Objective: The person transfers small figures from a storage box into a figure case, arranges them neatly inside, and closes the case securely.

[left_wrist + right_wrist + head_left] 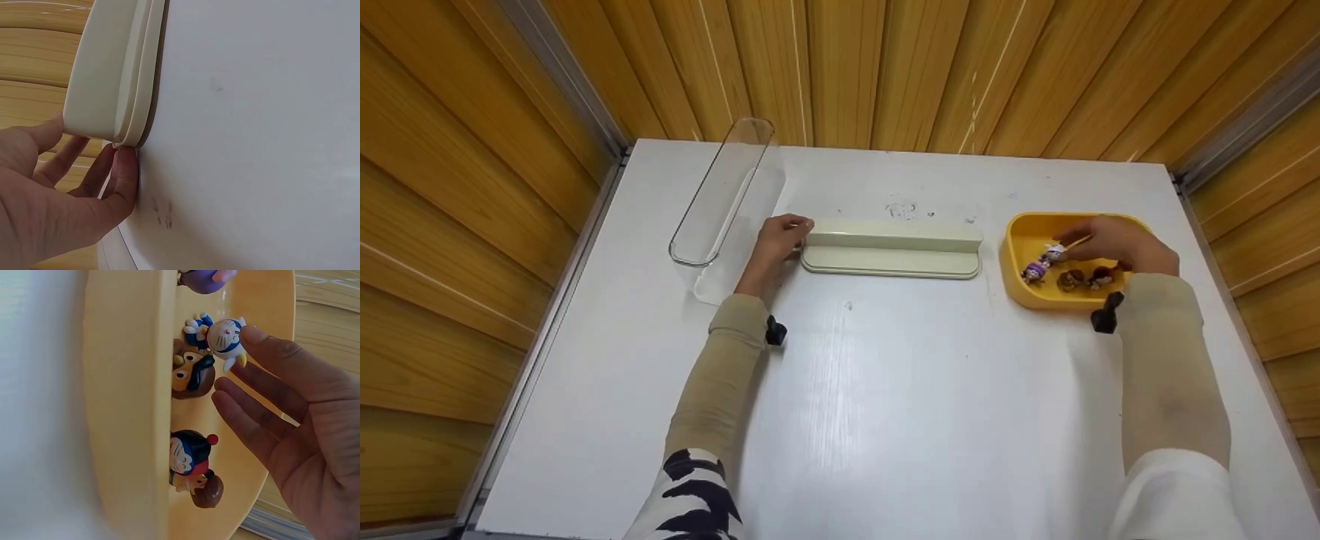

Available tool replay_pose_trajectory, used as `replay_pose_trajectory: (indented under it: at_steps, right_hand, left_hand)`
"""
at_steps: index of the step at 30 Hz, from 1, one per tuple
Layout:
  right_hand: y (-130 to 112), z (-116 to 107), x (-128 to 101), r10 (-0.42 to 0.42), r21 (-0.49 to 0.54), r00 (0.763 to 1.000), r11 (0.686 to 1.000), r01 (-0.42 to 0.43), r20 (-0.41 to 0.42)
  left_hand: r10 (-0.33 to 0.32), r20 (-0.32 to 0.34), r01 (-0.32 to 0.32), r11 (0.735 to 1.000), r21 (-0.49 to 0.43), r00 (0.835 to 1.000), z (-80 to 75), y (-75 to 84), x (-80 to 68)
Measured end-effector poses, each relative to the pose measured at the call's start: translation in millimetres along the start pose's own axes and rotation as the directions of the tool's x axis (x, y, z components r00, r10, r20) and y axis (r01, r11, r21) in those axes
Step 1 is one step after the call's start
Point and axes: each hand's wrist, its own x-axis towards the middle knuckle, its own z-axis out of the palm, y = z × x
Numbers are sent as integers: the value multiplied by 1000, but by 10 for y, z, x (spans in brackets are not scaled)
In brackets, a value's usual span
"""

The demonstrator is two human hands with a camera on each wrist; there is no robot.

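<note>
Blue-and-white figurine [225, 337]: located inside the yellow tray [1050, 298], toward its 9 o'clock side in the head view; head directed toward the right hand [1125, 244], feet directed away from it; contact between feet and tray floor cannot be told. Right-hand grip: thumb and forefinger pinch the figurine at its head; the remaining fingers extend beside it, apart from the other pieces.

Adjacent pieces, head view: purple figurine [1035, 270] at 7 o'clock from the pinched piece, just beside it; brown masked figurine [194, 377] at 5 o'clock, near; dark-hatted figurine [188, 453] and brown-haired figurine [208, 492] at 4 o'clock, close together.

Pale green holder [892, 259]: set on the white table [885, 390], at 9 o'clock from the tray and apart from it; it comprises a flat rounded base and a raised ridge along its 12 o'clock side. Left-hand grip: the left hand [778, 241] holds the 9 o'clock end, digits bent about it, some at the ridge and some at the base.

Transparent bin [720, 202]: positioned at 10 o'clock from the holder; wood-grain panels [847, 75] stand beyond the table at 12 o'clock.
</note>
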Motion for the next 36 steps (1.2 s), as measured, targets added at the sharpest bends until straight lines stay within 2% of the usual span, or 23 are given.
replay_pose_trajectory:
  at_steps: [5, 10, 17, 21, 27, 32, 36]
  right_hand:
    - [-35, -1, 88, 25, -4, 1000, 1000, -24, 16]
    - [-51, -6, 155, 18, -32, 1000, 999, -17, 22]
    - [-99, -9, 264, -11, -131, 1000, 991, 15, 27]
    - [-113, 6, 304, -5, -128, 999, 992, 11, 50]
    - [-115, 11, 323, -31, -149, 999, 988, 34, 27]
    - [-138, -25, 337, -7, -128, 999, 992, 12, 41]
    - [-169, -60, 330, -17, -166, 999, 986, 23, 41]
  left_hand:
    - [-51, 18, 51, 999, 7, 999, -4, 21, 17]
    - [-74, 28, 74, 997, 21, 997, 11, 20, 17]
    - [-32, 12, 31, 996, 89, 999, 28, -3, -5]
    - [-18, 4, 18, 995, 100, 1000, 33, -16, -19]
    - [28, -3, -27, 995, 100, 1000, 37, -12, -27]
    - [18, -15, -17, 995, 93, 1000, 39, 14, -16]
    - [15, -15, -13, 996, 86, 1000, 59, 36, 0]
